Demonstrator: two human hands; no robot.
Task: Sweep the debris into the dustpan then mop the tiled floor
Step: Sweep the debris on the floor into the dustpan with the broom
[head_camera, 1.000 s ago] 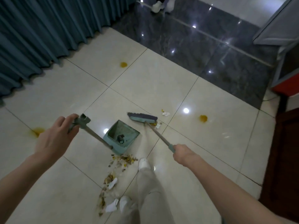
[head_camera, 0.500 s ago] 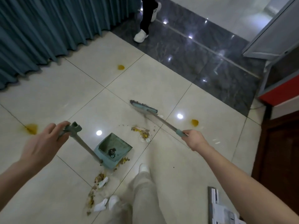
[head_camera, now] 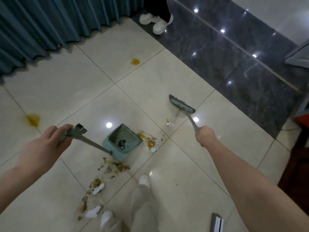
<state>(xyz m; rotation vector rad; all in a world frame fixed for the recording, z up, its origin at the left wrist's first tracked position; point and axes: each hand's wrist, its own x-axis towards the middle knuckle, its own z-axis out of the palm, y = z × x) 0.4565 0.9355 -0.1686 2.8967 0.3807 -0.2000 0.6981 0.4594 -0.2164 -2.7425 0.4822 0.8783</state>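
A teal dustpan (head_camera: 122, 141) rests on the cream tiled floor (head_camera: 70, 91) with a dark clump inside it. My left hand (head_camera: 45, 146) grips the top of its long handle (head_camera: 78, 132). My right hand (head_camera: 206, 136) holds the handle of a teal broom (head_camera: 181, 104), whose head sits on the floor to the right of and beyond the pan. One debris pile (head_camera: 148, 141) lies beside the pan's right edge. A second debris trail (head_camera: 107, 171) runs from the pan's near corner toward my feet, with white paper scraps (head_camera: 92, 212). A small scrap (head_camera: 169, 123) lies below the broom head.
Yellow stains (head_camera: 33, 120) mark the tiles at left, and another yellow spot (head_camera: 135, 61) lies farther back. Teal curtains (head_camera: 50, 22) hang at the upper left. Another person's white shoes (head_camera: 155, 22) stand on the dark tiles (head_camera: 234, 56). My own shoes (head_camera: 143, 180) are beside the debris. A flat grey-and-white object (head_camera: 217, 222) lies at the bottom right.
The broom head has swung out to the right, away from the dustpan, leaving a debris pile beside the pan's right edge. My view has tilted, and the other person's feet have shifted.
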